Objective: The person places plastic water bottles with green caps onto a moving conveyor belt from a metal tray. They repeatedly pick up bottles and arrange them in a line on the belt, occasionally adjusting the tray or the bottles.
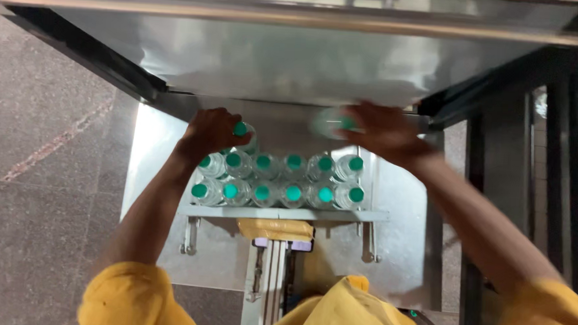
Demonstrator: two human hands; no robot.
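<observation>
Left hand at centre-left of frame, arm reaching up from lower left, fingers curled tight around a green-capped bottle at the back left of the group. Right hand at centre-right, forearm running in from lower right, palm down, fingers gripping a blurred bottle held just above the back row. Clear bottles with green caps stand in two neat rows on the metal tabletop, touching one another, centre of frame. Front ledge of the tabletop runs just below the front row. Metal panel overhangs the hands in the upper frame, little headroom. Bare metal right of the rows, dark frame post beyond. Stone floor open at left
</observation>
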